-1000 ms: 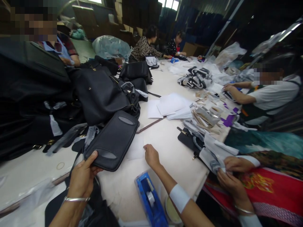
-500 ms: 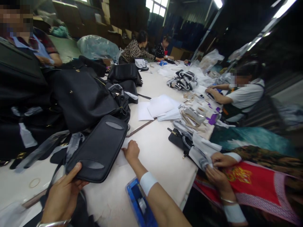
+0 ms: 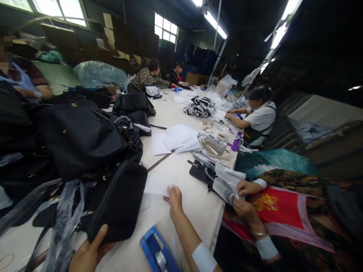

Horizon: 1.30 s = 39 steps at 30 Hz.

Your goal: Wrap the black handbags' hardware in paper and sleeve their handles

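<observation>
My left hand grips the near end of a black leather bag at the bottom left, thumb on top. The bag lies on the long white table. My right hand pinches the near edge of a thin white paper sheet lying just right of the bag. A blue tape dispenser stands between my forearms at the bottom edge.
A heap of black bags covers the table's left side. White sheets and paper scraps lie mid-table. A person in red at the right handles wrapped material. Other workers sit along both sides farther back.
The view has tilted up and the bag has swung closer to me. My right hand has taken the white sheet by its edge and drawn it out from beside the bag.
</observation>
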Tool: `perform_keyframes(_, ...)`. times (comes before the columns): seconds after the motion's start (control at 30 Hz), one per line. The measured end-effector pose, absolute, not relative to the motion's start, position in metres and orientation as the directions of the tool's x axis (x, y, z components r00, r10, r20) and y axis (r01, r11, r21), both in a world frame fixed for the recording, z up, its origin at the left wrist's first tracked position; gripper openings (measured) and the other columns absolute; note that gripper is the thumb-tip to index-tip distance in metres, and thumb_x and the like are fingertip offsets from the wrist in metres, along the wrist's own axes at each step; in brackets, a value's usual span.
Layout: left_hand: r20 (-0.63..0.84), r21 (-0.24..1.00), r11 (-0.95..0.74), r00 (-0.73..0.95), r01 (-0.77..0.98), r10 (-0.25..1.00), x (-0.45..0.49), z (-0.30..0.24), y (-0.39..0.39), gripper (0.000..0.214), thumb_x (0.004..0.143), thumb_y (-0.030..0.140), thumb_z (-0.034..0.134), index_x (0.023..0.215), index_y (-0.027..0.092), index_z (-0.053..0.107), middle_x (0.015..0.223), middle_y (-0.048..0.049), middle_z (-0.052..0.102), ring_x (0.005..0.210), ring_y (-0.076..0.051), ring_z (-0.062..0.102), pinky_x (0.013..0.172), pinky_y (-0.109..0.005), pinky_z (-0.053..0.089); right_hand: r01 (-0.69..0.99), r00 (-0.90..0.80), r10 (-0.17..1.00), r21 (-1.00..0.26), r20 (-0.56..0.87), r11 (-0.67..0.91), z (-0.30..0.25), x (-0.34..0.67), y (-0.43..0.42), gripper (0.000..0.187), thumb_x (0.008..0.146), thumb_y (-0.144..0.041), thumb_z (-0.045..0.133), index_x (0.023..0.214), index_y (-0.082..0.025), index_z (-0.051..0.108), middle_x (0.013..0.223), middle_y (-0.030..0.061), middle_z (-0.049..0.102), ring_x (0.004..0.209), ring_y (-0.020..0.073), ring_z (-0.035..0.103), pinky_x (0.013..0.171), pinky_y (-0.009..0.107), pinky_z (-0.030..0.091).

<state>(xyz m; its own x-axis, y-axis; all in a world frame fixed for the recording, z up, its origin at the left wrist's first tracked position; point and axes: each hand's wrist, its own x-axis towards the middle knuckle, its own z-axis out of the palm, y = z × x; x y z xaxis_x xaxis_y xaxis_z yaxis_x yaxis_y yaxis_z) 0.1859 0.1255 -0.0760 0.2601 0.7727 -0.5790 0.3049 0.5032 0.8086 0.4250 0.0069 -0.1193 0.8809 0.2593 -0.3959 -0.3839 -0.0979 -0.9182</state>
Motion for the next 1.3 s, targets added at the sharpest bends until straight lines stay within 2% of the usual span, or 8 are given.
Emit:
perform_keyframes(0.23, -0.677, 0.728, 0.444, 0.441, 0.522, 0.589, 0.167, -0.092, 0.092, 0.049, 0.056, 0.054, 0.074, 0.085, 0.017, 0.063, 0.085, -0.0112, 0.074, 0.088, -0.034, 0.068, 0.078, -0.044, 0.056, -0.37, 0.864, 0.361, -0.929, -0.352, -0.018, -0.068, 0.397, -0.081, 0.03, 0.071, -0.043, 0.063, 0.088, -0.02, 0.055, 0.072, 0.0003, 0.062, 0.058, 0.0123, 0.056, 0.045, 0.02, 0.044)
perform_keyframes(0.53, -0.575, 0.711, 0.697, 0.651, 0.098, 0.495, 0.112, 0.013, 0.036, 0.053, 0.074, 0.056, 0.061, 0.112, 0.019, 0.062, 0.104, -0.0122, 0.07, 0.089, -0.025, 0.067, 0.08, -0.039, 0.052, -0.261, 0.525, 0.805, -0.953, -0.276, -0.156, -0.033, 0.293, -0.074, 0.025, 0.083, -0.044, 0.054, 0.091, -0.021, 0.057, 0.07, 0.0012, 0.066, 0.055, 0.0147, 0.059, 0.053, 0.025, 0.047)
perform_keyframes(0.7, -0.579, 0.753, 0.658, 0.482, 0.006, 0.658, 0.063, 0.007, 0.002, 0.04, 0.069, 0.041, 0.071, 0.094, 0.009, 0.068, 0.067, -0.0067, 0.068, 0.053, -0.015, 0.058, 0.047, -0.024, 0.047, 0.264, 0.424, 0.896, -0.929, -0.129, -0.259, -0.019, 0.239, -0.088, 0.05, 0.084, -0.039, 0.052, 0.131, -0.024, 0.044, 0.117, 0.0121, 0.062, 0.101, 0.0269, 0.062, 0.085, 0.042, 0.051)
perform_keyframes(0.83, -0.642, 0.718, 0.692, 0.321, -0.068, 0.697, 0.021, -0.008, -0.035, 0.033, 0.072, 0.037, 0.068, 0.091, 0.011, 0.066, 0.063, -0.0038, 0.064, 0.048, -0.013, 0.054, 0.04, -0.023, 0.044, 0.727, -0.076, 0.993, -0.676, 0.088, 0.116, -0.015, 0.205, -0.107, 0.091, 0.07, -0.036, 0.069, 0.146, -0.027, 0.019, 0.15, 0.0086, 0.028, 0.135, 0.0341, 0.028, 0.108, 0.054, 0.03)
perform_keyframes(0.97, -0.659, 0.643, 0.759, 0.433, -0.099, 0.615, -0.006, -0.006, -0.067, 0.035, 0.075, 0.045, 0.062, 0.092, 0.014, 0.061, 0.068, -0.0055, 0.066, 0.054, -0.017, 0.061, 0.047, -0.026, 0.048, 0.735, -0.405, 0.909, -0.556, 0.1, 0.389, -0.033, 0.18, -0.114, 0.072, 0.073, -0.016, 0.06, 0.139, -0.037, 0.037, 0.134, 0.004, 0.053, 0.12, 0.0291, 0.052, 0.105, 0.05, 0.037)
perform_keyframes(1.03, -0.668, 0.675, 0.738, 0.431, 0.008, 0.606, -0.028, -0.005, -0.07, 0.041, 0.08, 0.055, 0.05, 0.086, 0.016, 0.057, 0.066, -0.0059, 0.066, 0.051, -0.018, 0.062, 0.049, -0.028, 0.047, 0.741, -0.327, 0.937, -0.583, 0.122, 0.334, -0.04, 0.178, -0.114, 0.063, 0.075, -0.01, 0.051, 0.132, -0.037, 0.047, 0.122, 0.0026, 0.063, 0.11, 0.0246, 0.06, 0.103, 0.045, 0.042)
perform_keyframes(1.13, -0.545, 0.799, 0.46, 0.146, 0.387, 0.825, -0.072, -0.01, -0.059, 0.044, 0.086, 0.057, 0.035, 0.081, 0.018, 0.054, 0.071, -0.0053, 0.066, 0.058, -0.018, 0.064, 0.059, -0.029, 0.046, 0.683, 0.0, 0.998, -0.729, 0.064, 0.047, -0.04, 0.185, -0.112, 0.044, 0.081, -0.018, 0.047, 0.122, -0.029, 0.058, 0.119, 0.0046, 0.064, 0.11, 0.0253, 0.059, 0.097, 0.041, 0.047)
perform_keyframes(1.3, -0.392, 0.357, 0.133, 0.019, 0.924, 0.92, -0.116, -0.035, -0.033, 0.029, 0.083, 0.042, 0.047, 0.097, 0.017, 0.056, 0.094, -0.0093, 0.067, 0.087, -0.024, 0.064, 0.073, -0.031, 0.044, 0.2, 0.334, 0.885, -0.894, -0.323, -0.402, -0.03, 0.18, -0.103, 0.049, 0.082, -0.042, 0.054, 0.125, -0.017, 0.056, 0.126, 0.0099, 0.06, 0.121, 0.0284, 0.051, 0.103, 0.04, 0.04)
